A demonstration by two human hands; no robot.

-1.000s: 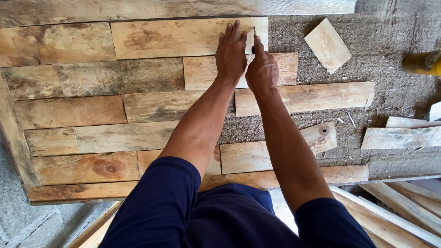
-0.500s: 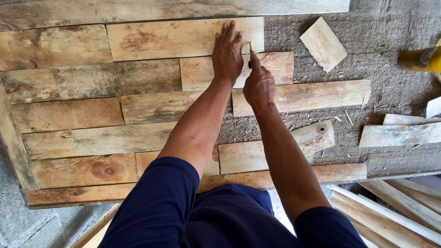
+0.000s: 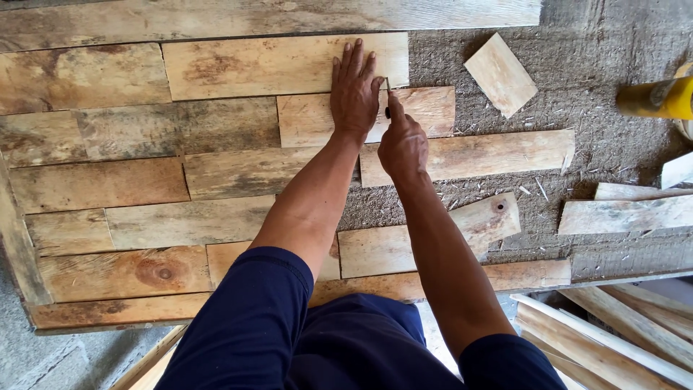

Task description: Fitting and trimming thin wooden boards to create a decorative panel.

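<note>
Left hand (image 3: 355, 90) flat, fingers spread, pressing pale rectangular wood plank (image 3: 289, 65) in top row of panel. Right hand (image 3: 401, 141) closed around small dark pencil (image 3: 388, 97), tip at short plank (image 3: 426, 112) just below. Loose wood offcut (image 3: 500, 74) on grey board, right.

matt, knotty, rough-sawn wood planks (image 3: 216, 68) on a coarse, fibrous grey board (image 3: 613, 58); glossy yellow plastic object (image 3: 660, 97) at the board's right edge.

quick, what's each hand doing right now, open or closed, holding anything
Left hand: open, flat on the pale wooden board.
Right hand: closed on a thin dark pencil-like marker.
</note>
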